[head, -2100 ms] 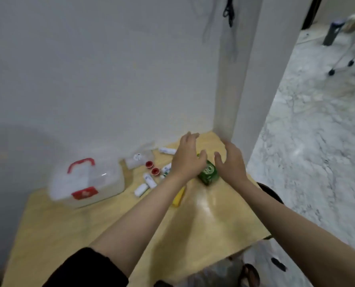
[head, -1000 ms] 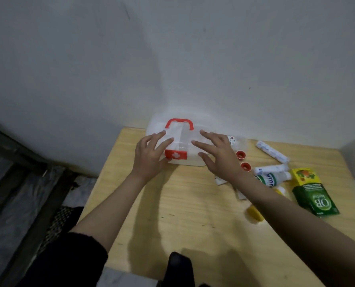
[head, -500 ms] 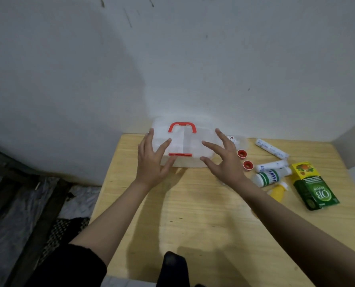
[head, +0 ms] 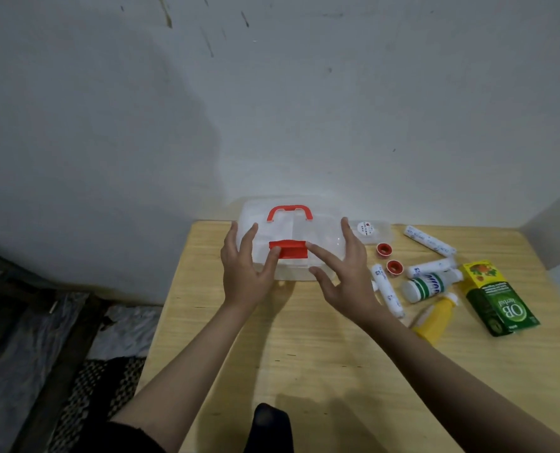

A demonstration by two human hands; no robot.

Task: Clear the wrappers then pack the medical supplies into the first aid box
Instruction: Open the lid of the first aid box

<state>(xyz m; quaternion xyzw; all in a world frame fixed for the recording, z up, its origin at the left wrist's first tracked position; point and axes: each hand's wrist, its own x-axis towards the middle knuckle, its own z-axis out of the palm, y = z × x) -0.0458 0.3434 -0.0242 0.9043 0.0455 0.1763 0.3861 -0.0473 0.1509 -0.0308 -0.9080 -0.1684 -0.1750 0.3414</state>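
A clear plastic first aid box with a red handle and a red front latch stands at the table's far edge against the wall. My left hand rests against its left front with the thumb at the latch. My right hand is spread over its right front, index finger touching the latch. Right of the box lie two red tape rolls, white bandage rolls, a white bottle, a yellow bottle and a green OB carton.
The wooden table meets a white wall behind and a corner at the right. A small clear lidded container sits behind the tape rolls. Left of the table, dark floor with plastic sheeting. A dark object shows at the near edge.
I turned from the green carton to the box and set both hands on its front. In the last half second the red latch has flipped up and my fingers closed in on it.
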